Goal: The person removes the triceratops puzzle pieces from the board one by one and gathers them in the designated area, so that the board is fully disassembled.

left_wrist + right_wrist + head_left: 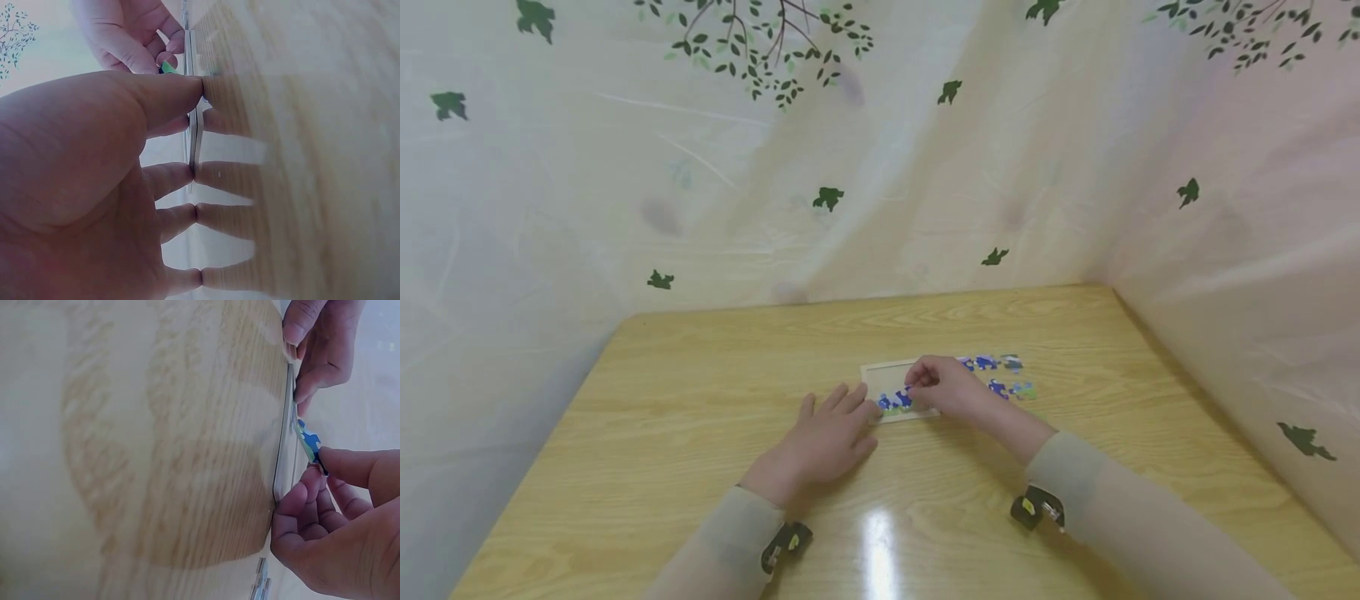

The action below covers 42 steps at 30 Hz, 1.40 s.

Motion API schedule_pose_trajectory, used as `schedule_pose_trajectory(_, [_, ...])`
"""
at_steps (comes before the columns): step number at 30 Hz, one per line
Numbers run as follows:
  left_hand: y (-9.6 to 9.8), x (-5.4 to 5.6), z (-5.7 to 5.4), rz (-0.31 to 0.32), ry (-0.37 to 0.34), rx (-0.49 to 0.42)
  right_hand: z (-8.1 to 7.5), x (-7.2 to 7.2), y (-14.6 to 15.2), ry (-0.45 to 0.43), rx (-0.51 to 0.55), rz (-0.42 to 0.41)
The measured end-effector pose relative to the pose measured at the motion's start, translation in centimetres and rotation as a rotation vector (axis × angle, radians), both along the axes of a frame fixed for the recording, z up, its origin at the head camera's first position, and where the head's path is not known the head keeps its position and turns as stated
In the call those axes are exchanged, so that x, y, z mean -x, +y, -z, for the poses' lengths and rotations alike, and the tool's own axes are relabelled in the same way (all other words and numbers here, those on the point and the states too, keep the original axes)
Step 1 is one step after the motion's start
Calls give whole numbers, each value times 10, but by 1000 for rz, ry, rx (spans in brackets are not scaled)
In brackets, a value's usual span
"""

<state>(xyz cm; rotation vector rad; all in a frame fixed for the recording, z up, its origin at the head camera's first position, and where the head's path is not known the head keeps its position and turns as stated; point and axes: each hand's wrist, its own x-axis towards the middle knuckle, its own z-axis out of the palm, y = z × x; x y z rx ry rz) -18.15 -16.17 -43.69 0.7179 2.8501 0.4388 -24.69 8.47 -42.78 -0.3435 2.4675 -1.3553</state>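
A shallow wooden puzzle tray (872, 379) lies on the table, with blue, white and green jigsaw pieces (886, 403) along its near side. My left hand (823, 442) is spread at the tray's left end. Its fingertips rest on the tabletop and at the tray edge in the left wrist view. Over the right part of the tray, my right hand (953, 392) pinches a jigsaw piece between thumb and fingers. In the right wrist view this blue and green puzzle piece (309, 440) is tilted above the tray rim (282, 447); the right hand covers much of it in the head view.
Several loose jigsaw pieces lie right of the tray in two rows, a far row (987, 362) and a nearer row (1022, 390). The wooden table (700, 400) is bordered behind and at the sides by a pale curtain (880, 167) with leaf prints.
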Motion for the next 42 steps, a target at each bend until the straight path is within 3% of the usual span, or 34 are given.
schedule_pose_trajectory(8, [1, 0, 2, 0, 11, -6, -11, -5, 11, 8, -15, 23])
schedule_pose_trajectory(15, [0, 1, 2, -2, 5, -1, -19, -6, 39, 82, 0, -1])
schedule_pose_trajectory(24, [-2, -1, 2, 13, 7, -4, -27, -10, 77, 157, -118, 17])
schedule_pose_trajectory(32, [-1, -2, -3, 20, 5, -22, -24, -21, 109, 115, -189, 38])
schedule_pose_trajectory(42, [0, 0, 0, 14, 3, -17, -19, -30, 126, 59, -181, 26])
